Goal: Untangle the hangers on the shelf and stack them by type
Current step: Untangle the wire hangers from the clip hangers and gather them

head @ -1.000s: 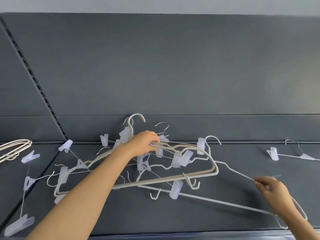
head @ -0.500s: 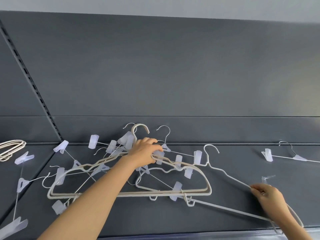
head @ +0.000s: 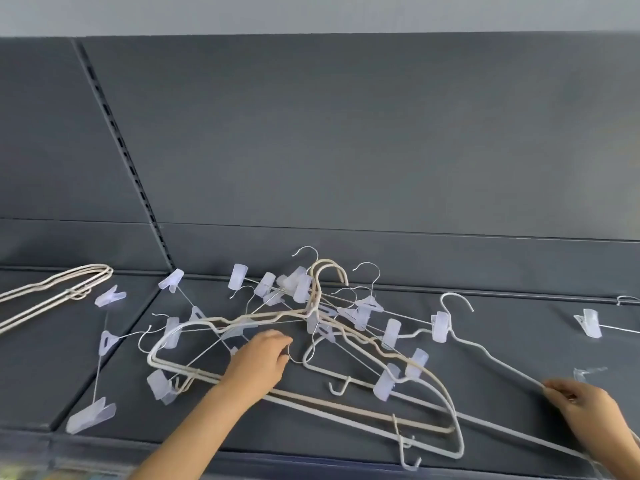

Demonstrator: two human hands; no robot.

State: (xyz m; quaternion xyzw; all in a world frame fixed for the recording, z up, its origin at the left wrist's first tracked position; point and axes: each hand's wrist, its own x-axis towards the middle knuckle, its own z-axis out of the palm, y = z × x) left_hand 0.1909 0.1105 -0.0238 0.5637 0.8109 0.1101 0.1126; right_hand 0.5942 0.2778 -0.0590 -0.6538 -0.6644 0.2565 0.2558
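Left hand (head: 258, 362) curled its fingers over the centre tangle (head: 313, 306), grip unclear, while right hand (head: 581, 407), lower right, pinched 1 white hanger (head: 512, 370), and 2 beige hooks (head: 329, 268) showed.

Even, diffuse overhead light is falling on the grey shelf (head: 519, 323), moderately bright. Only faint, soft shadows are showing beneath the hangers (head: 301, 287). Wide-angle distortion is bowing straight lines toward the edges. The bottom-left corner is smearing into blur; fine detail is reading soft.

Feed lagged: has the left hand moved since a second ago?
Yes. The left hand has come forward, away from the shelf's back edge, toward its front lip.
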